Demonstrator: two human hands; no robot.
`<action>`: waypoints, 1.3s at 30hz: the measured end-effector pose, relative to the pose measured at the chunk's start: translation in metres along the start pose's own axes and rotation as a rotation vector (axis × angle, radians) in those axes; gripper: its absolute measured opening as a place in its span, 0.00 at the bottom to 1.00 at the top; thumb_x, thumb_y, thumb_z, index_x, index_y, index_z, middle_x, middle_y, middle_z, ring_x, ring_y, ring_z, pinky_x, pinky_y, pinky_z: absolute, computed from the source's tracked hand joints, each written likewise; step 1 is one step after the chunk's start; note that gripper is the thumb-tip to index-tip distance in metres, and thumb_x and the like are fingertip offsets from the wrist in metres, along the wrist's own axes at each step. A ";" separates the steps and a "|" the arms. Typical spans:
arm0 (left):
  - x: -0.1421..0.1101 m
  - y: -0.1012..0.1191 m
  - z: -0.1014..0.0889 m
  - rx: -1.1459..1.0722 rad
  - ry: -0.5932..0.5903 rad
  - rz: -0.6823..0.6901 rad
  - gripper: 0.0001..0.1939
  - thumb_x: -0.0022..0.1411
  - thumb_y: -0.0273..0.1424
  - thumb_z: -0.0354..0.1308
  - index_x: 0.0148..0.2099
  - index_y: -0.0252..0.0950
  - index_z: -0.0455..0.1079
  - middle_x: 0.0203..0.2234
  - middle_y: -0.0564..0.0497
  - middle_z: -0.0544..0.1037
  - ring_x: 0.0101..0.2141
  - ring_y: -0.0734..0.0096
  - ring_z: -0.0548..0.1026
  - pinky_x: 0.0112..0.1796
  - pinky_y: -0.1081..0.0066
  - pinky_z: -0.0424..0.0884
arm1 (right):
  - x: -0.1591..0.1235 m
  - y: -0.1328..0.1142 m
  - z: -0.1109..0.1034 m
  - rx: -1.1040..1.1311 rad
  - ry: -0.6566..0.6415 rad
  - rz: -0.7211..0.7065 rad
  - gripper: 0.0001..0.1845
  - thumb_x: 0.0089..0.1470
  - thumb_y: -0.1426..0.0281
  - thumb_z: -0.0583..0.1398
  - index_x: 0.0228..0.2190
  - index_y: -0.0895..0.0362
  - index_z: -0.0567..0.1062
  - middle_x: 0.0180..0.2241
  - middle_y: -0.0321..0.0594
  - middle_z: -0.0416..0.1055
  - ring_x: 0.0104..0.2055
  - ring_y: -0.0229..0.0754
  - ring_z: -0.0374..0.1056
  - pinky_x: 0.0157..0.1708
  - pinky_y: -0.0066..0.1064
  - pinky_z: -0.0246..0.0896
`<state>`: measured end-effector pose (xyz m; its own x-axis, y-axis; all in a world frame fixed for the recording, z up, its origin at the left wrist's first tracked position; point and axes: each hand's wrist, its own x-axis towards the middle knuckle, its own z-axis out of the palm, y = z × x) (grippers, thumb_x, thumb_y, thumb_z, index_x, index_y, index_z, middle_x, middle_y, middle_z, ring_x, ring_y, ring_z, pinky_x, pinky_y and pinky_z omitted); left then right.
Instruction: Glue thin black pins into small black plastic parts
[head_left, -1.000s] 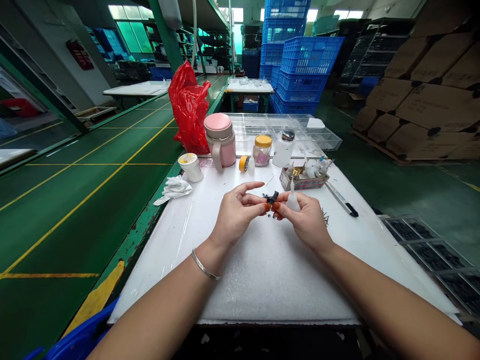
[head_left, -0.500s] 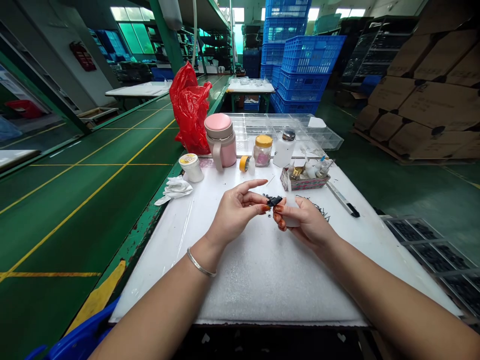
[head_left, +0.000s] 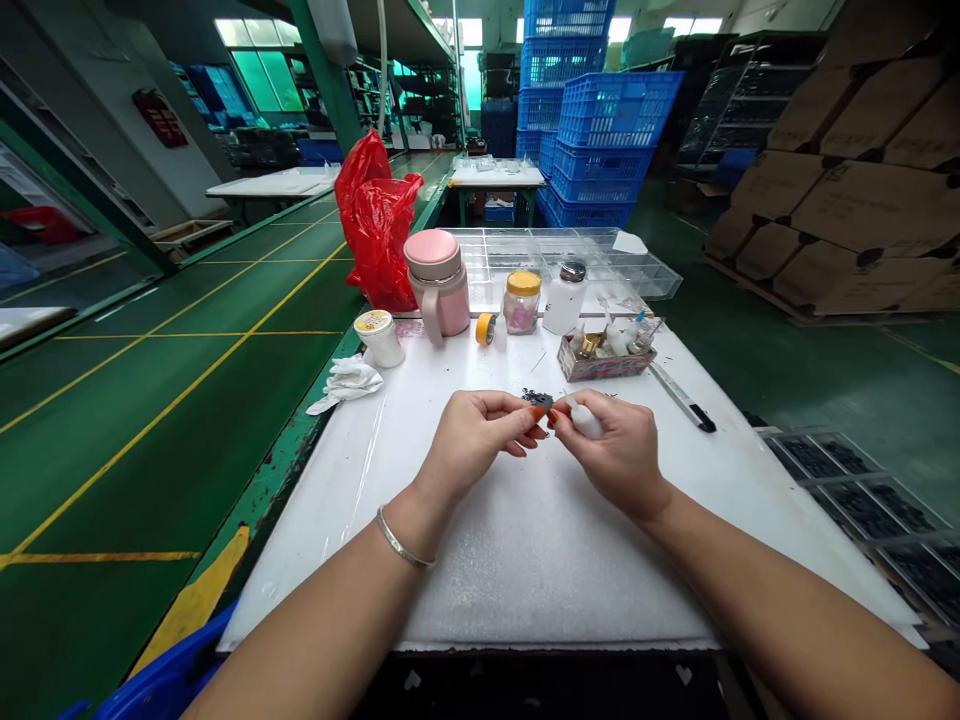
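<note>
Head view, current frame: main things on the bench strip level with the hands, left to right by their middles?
Crumpled white glove → left hand → small dark piece at its fingertips → white squeeze bottle → right hand, holding that bottle → slim cutter.

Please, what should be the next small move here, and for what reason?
Probably, hold the left grip steady and bring the white bottle slightly closer to the small black part: the left grip appears to pinch that part, while the right grip holds the bottle close beside it.
</note>
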<state>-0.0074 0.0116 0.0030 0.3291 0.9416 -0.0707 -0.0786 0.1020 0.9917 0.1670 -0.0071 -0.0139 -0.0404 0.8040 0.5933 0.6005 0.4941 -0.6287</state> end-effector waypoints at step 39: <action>0.027 -0.031 -0.006 0.660 0.011 0.277 0.08 0.60 0.28 0.59 0.38 0.39 0.80 0.34 0.49 0.81 0.35 0.65 0.76 0.39 0.66 0.71 | 0.022 0.019 -0.035 -0.035 -0.109 0.119 0.11 0.54 0.65 0.63 0.23 0.57 0.75 0.19 0.35 0.72 0.21 0.37 0.64 0.25 0.30 0.55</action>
<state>-0.0018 0.0360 -0.0307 0.3693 0.9085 0.1958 0.4290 -0.3535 0.8313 0.2060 0.0083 0.0047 -0.0528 0.8881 0.4565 0.6335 0.3832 -0.6722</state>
